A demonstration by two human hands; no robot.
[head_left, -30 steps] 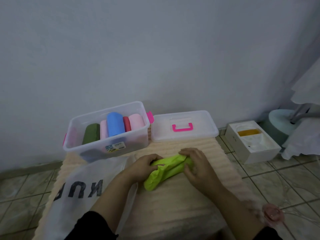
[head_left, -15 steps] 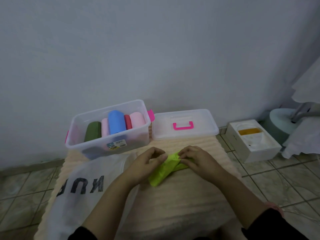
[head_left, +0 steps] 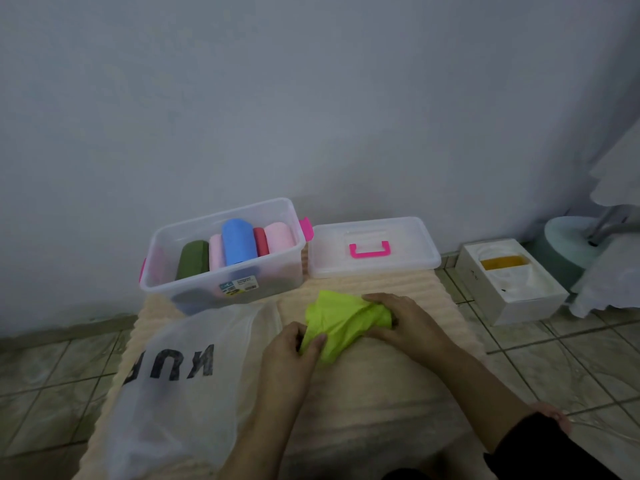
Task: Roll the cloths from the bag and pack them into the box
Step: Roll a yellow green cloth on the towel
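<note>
The left hand point(head_left: 289, 348) pinches the near end of the crumpled lime-green cloth point(head_left: 343, 322); the right hand point(head_left: 403, 318) grips its far end on the cream ribbed mat point(head_left: 381, 393). Farther left, the clear plastic box point(head_left: 225, 268) holds rolled cloths point(head_left: 239, 245). Its lid point(head_left: 372, 247) lies right. A white plastic bag point(head_left: 183, 386) lies near left on the tiled floor point(head_left: 571, 362).

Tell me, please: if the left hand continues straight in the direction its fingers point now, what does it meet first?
Probably the lime-green cloth: the left hand already pinches its near end, fingers pointing up-right along it toward the right hand.
</note>
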